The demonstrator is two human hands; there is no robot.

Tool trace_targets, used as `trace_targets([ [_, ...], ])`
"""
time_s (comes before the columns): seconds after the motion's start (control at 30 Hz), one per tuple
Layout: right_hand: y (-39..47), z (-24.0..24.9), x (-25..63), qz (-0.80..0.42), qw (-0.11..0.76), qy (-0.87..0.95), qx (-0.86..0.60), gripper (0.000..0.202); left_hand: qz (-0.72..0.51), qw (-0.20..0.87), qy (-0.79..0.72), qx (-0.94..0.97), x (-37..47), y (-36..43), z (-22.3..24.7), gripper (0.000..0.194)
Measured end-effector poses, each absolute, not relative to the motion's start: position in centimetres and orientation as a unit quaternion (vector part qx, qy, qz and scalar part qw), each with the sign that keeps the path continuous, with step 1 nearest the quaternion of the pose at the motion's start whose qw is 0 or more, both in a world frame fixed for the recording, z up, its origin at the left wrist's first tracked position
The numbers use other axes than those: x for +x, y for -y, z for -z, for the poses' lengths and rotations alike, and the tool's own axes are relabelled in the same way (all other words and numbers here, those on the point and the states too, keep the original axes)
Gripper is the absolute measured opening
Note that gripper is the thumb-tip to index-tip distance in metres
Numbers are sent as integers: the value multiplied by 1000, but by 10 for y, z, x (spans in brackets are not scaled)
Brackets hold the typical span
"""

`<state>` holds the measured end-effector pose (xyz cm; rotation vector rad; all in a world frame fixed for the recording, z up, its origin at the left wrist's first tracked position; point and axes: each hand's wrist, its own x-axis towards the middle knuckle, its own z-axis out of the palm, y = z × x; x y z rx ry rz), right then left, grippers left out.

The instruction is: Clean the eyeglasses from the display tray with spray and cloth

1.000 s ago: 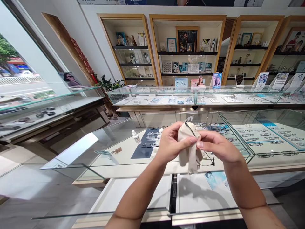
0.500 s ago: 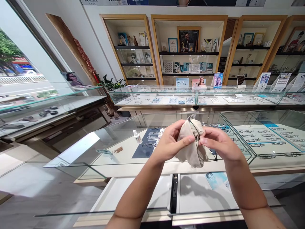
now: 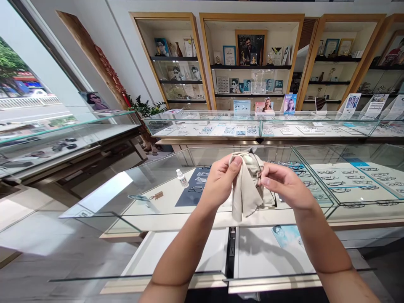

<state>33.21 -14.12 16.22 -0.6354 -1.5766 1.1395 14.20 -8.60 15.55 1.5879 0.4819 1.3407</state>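
Above the glass counter, my left hand (image 3: 222, 179) is closed on a beige cleaning cloth (image 3: 244, 189), thumb pressed on top and a fold of the cloth hanging down. My right hand (image 3: 282, 183) pinches a pair of dark-framed eyeglasses (image 3: 260, 168) at the frame. The cloth covers much of the glasses, so one lens is mostly hidden. One temple arm (image 3: 274, 199) sticks out below my right fingers.
On the counter (image 3: 151, 219) stand a small white bottle (image 3: 182, 178) and a brown tag (image 3: 157, 195). Rows of eyeglasses (image 3: 339, 183) lie right. Two pulled-out drawers (image 3: 261, 265) are below my forearms, one holding a blue leaflet (image 3: 287, 237). Display shelves (image 3: 252, 67) line the back wall.
My left hand has shifted slightly left, with its thumb off the frame and the cloth drawn left into a longer hanging fold. My right hand has moved a little left with the glasses.
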Motion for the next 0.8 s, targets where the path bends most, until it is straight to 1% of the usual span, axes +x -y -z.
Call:
trace_targets([
  [0.13, 139, -161, 338, -428, 577, 639, -274, 39, -549, 448, -213, 673, 140, 84, -158, 51],
  [0.3, 139, -159, 338, -388, 616, 623, -287, 45, -510, 430, -227, 709, 146, 91, -162, 47],
  [0.47, 136, -158, 331, -416, 621, 616, -249, 39, -488, 437, -228, 720, 152, 96, -160, 43],
  [0.6, 135, -157, 327, -441, 613, 604, -254, 44, -446, 460, -247, 727, 154, 94, -157, 41],
  [0.7, 135, -156, 326, -435, 612, 606, -262, 44, -428, 477, -258, 723, 152, 92, -156, 41],
  [0.8, 134, -156, 328, -406, 619, 614, -275, 41, -448, 486, -238, 712, 148, 88, -156, 33],
])
